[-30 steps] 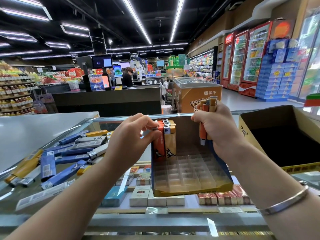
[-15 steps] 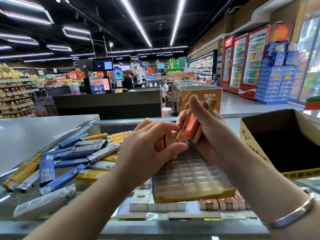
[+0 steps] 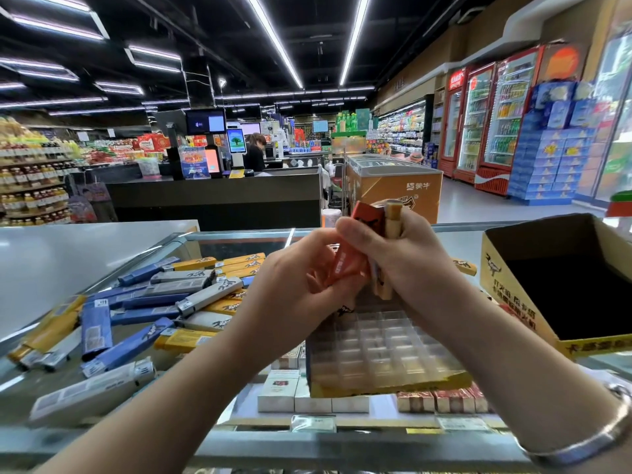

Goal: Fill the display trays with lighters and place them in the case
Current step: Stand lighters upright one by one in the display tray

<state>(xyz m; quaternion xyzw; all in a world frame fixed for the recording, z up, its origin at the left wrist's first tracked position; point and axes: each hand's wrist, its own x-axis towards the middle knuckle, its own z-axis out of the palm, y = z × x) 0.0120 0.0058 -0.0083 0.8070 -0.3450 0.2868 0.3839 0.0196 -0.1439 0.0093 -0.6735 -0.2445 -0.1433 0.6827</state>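
1. A few lighters [image 3: 355, 254] are gripped by the right hand [image 3: 403, 265]; one is pinched by the left hand [image 3: 294, 289].
2. The tray [image 3: 379, 350] below looks mostly unfilled.
3. Many loose lighters [image 3: 164, 302] are left.

Orange lighter [image 3: 349, 258], tan lighter [image 3: 391, 213], blue, grey and yellow lighters [image 3: 171, 302], clear gridded tray [image 3: 383, 350], yellow box [image 3: 513, 302]

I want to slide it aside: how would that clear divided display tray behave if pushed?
The display tray looks like thin clear plastic and mostly unfilled, so probably light. Resting on the smooth glass counter, it would likely slide easily. Its thin cell walls may flex if squeezed.
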